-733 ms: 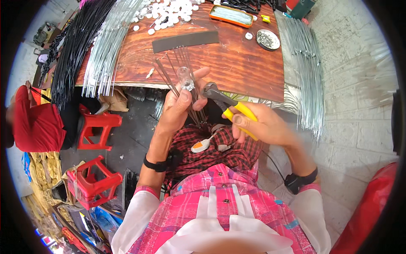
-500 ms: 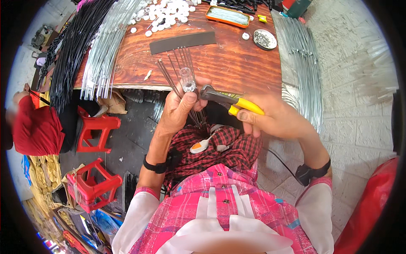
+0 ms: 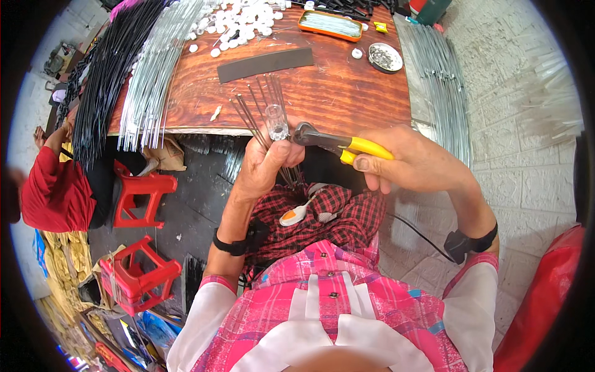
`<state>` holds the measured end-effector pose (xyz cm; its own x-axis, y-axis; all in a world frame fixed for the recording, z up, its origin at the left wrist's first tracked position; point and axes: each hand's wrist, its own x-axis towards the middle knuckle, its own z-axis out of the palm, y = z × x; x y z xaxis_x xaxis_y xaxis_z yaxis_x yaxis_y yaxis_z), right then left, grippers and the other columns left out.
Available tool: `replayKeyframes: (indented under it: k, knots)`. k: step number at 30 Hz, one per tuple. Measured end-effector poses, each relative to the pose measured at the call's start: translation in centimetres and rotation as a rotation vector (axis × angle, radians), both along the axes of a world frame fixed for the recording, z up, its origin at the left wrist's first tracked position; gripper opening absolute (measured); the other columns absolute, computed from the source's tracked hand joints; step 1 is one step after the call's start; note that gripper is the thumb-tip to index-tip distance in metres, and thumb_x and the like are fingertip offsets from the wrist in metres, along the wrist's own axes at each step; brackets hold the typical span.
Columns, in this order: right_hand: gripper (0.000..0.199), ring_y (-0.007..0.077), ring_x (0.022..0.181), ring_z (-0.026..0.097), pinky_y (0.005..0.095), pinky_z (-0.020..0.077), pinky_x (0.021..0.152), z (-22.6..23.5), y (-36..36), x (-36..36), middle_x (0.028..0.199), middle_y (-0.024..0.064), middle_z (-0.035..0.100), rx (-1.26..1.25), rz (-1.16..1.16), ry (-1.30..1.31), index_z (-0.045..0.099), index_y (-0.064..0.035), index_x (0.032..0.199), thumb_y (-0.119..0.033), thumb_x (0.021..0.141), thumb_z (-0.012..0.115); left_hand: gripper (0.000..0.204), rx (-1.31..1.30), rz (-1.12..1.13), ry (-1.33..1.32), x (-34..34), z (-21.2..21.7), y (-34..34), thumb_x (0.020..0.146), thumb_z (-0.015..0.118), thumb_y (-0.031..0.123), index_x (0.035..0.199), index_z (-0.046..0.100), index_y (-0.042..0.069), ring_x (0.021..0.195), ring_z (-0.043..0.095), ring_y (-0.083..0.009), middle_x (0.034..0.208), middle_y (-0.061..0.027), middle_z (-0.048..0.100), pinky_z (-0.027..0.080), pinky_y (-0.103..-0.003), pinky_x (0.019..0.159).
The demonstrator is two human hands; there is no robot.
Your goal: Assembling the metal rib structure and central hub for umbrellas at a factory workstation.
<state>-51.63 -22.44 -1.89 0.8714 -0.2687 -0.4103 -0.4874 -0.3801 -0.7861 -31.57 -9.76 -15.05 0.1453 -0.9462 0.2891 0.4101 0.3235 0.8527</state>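
Observation:
My left hand (image 3: 264, 164) is closed around a bundle of thin metal rods (image 3: 252, 121) that fan out above the fingers. A clear plastic cylinder (image 3: 276, 121) with a notched collar stands among them, by my thumb. In my closed right hand (image 3: 412, 158) are end-cutting pincers (image 3: 338, 144) with yellow handles. Their dark jaws sit beside the left fingertips, just right of the cylinder; whether they grip anything is too small to tell. The rods' lower ends hang over my checked lap cloth (image 3: 347, 217), where a white and orange spoon-shaped thing (image 3: 294, 215) lies.
On the wooden table (image 3: 347, 93) lie a dark flat bar (image 3: 265, 64), white caps (image 3: 245, 22), an orange-rimmed tin (image 3: 330, 26) and a dish of small parts (image 3: 385, 57). Bundled rods (image 3: 145, 80) overhang its left. Red stools (image 3: 142, 195) and a red-sleeved co-worker (image 3: 59, 192) are at left.
The right hand has shifted slightly right and up with the pincers, whose jaws stay by the left fingers. The left hand keeps its hold. The co-worker's hands at left have moved.

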Motion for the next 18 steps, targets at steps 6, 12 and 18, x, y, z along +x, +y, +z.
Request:
replayKeyframes:
  k: [6, 12, 18]
  knots:
    - [0.026, 0.011, 0.057, 0.059, 0.0269, 0.0474, 0.055, -0.4, -0.9, -0.5, 0.07, 0.0042, 0.064, 0.073, -0.002, -0.057, 0.061, -0.0026, 0.104, -0.026, 0.095, 0.054, 0.044, 0.021, 0.035, 0.002, -0.5, -0.1, -0.5, 0.094, 0.056, 0.04, 0.116, 0.05, 0.002, 0.058, 0.035, -0.0088, 0.064, 0.0028, 0.036, 0.031, -0.026, 0.054]
    - [0.031, 0.0142, 0.064, 0.061, 0.0301, 0.0485, 0.059, -2.2, -5.6, -1.2, 0.075, 0.0042, 0.064, -0.235, -0.377, -0.38, 0.062, -0.0012, 0.097, -0.03, 0.085, 0.066, 0.046, -0.026, 0.068, 0.024, 0.5, 0.1, -0.6, 0.093, 0.058, 0.039, 0.117, 0.05, 0.001, 0.058, 0.034, -0.0089, 0.066, 0.0023, 0.037, 0.03, -0.026, 0.053]
    - [0.026, 0.0334, 0.071, 0.065, 0.0445, 0.05, 0.065, -7.1, -15.3, -0.5, 0.074, 0.0164, 0.066, -1.049, -0.449, -0.125, 0.07, -0.0069, 0.086, -0.031, 0.079, 0.065, 0.048, -0.004, 0.056, 0.034, 0.0, 0.0, -1.6, 0.093, 0.057, 0.042, 0.117, 0.052, 0.0, 0.059, 0.032, -0.0077, 0.067, 0.0026, 0.037, 0.028, -0.024, 0.054]
